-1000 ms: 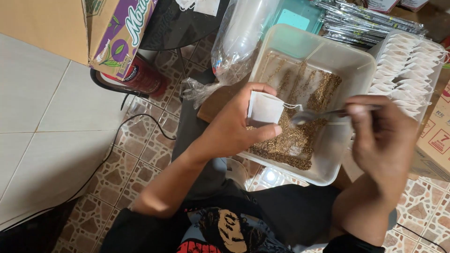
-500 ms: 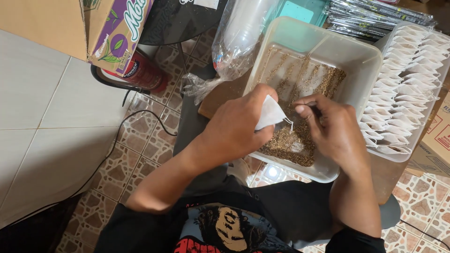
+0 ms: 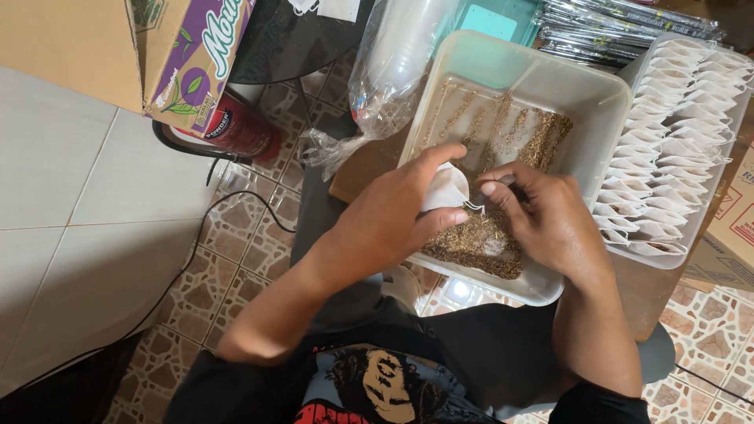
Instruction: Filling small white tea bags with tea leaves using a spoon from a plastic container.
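My left hand (image 3: 397, 216) grips a small white paper pouch (image 3: 444, 188) over a white plastic tub (image 3: 542, 86) that holds loose brown dried herb (image 3: 479, 235). My right hand (image 3: 546, 216) holds a metal spoon (image 3: 473, 206), whose tip sits at the pouch's mouth; most of the spoon is hidden under my fingers. Both hands hover above the herb pile at the tub's near end. To the right stands a second tray (image 3: 664, 253) with several filled white pouches in rows.
A purple cardboard box (image 3: 188, 59) and a red can (image 3: 239, 129) are at the upper left. A clear plastic bag (image 3: 389, 71) lies left of the tub. Shiny foil packets (image 3: 620, 23) are stacked behind. A black cable (image 3: 181, 267) runs across the tiled floor.
My right hand has come in from the right with the spoon until its tip meets the pouch. The left hand kept the pouch over the tub.
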